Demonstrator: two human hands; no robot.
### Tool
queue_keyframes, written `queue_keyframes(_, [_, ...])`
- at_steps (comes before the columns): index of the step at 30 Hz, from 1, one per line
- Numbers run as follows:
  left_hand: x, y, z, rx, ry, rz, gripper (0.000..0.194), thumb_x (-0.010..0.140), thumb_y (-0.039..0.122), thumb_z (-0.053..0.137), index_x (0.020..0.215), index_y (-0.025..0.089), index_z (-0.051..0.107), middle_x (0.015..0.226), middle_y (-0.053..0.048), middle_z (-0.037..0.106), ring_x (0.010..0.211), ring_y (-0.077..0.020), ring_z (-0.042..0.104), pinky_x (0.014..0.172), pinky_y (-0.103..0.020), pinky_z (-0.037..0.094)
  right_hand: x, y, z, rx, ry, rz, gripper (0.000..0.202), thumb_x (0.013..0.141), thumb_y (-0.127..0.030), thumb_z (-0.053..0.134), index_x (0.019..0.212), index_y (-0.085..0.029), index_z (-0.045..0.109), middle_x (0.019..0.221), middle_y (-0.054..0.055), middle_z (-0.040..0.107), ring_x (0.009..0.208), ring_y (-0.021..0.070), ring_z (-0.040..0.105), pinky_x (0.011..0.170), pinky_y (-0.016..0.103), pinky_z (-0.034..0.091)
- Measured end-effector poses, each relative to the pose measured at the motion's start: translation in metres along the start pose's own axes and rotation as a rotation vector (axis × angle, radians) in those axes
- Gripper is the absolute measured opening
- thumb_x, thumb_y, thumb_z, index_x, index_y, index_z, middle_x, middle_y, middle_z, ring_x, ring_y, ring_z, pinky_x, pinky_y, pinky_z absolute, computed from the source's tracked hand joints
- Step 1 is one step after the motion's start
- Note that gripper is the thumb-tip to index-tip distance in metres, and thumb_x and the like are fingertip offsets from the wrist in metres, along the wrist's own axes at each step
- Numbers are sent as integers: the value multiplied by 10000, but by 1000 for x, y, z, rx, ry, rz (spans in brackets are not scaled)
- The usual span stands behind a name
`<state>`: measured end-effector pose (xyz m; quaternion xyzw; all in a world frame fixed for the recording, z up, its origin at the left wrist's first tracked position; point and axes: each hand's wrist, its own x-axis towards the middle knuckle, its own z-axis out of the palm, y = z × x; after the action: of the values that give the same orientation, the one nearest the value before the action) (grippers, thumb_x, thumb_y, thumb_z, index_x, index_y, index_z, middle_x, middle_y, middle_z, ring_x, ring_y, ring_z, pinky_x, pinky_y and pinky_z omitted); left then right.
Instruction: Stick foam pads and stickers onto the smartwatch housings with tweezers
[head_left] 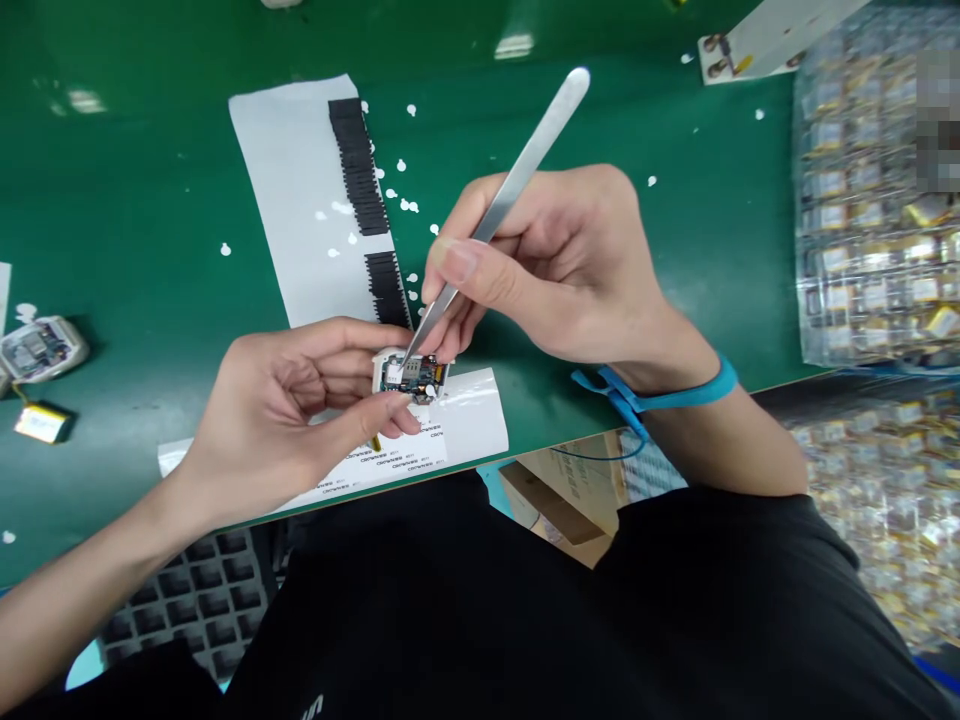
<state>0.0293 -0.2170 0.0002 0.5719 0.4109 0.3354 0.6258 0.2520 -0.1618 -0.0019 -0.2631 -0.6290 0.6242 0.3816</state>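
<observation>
My left hand (300,410) is closed around the edges of a small white-cased device (412,375) with its circuit board facing up. Between the thumb and fingers of my right hand (555,260) is a pair of metal tweezers (525,165), slanting down to the left. Its tips meet the board beside a silver card slot, and the two prongs look pressed together. Whether anything is pinched in the tips is too small to tell. Below the device lies a white sheet with printed labels (469,420). Part of that sheet is hidden by my left hand.
A white backing sheet (277,180) bears rows of black strips (360,165). Small white tabs (401,166) are scattered over the green table (150,200). Another opened device (45,348) and a battery (41,422) lie left. Clear trays of parts (862,215) stand right. A blue wrist strap (682,398) trails a cord.
</observation>
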Motion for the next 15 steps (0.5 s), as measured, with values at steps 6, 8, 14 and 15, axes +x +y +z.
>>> queue_keyframes(6, [-2,-1,0,-1,9,-13,314,878,39,785,1124,234,793,763,-3,825,674,-283,833,558,-289,736,-1,3,1,29,23,-9,191,997,-275,774,881,-132,724,761,6,790,662,133,793,594,169,655])
queue_keyframes(8, [-2,-1,-1,18,3,-30,292,886,71,797,1129,234,790,758,-9,823,676,-301,832,552,-313,738,-1,3,1,22,18,-11,184,1000,-285,771,877,-154,730,770,-7,791,678,125,794,600,160,652])
queue_keyframes(14, [-3,-2,-2,21,27,-31,292,878,82,822,1112,255,796,784,-6,830,676,-300,832,563,-318,743,-1,3,0,32,22,-18,170,992,-266,779,863,-164,738,771,-2,794,695,132,799,599,158,651])
queue_keyframes(15, [-3,-2,-2,19,33,-26,292,873,83,829,1106,257,799,792,-4,832,672,-296,832,566,-314,743,-1,4,0,24,24,-17,166,995,-265,777,870,-161,742,773,-2,796,697,130,799,601,154,650])
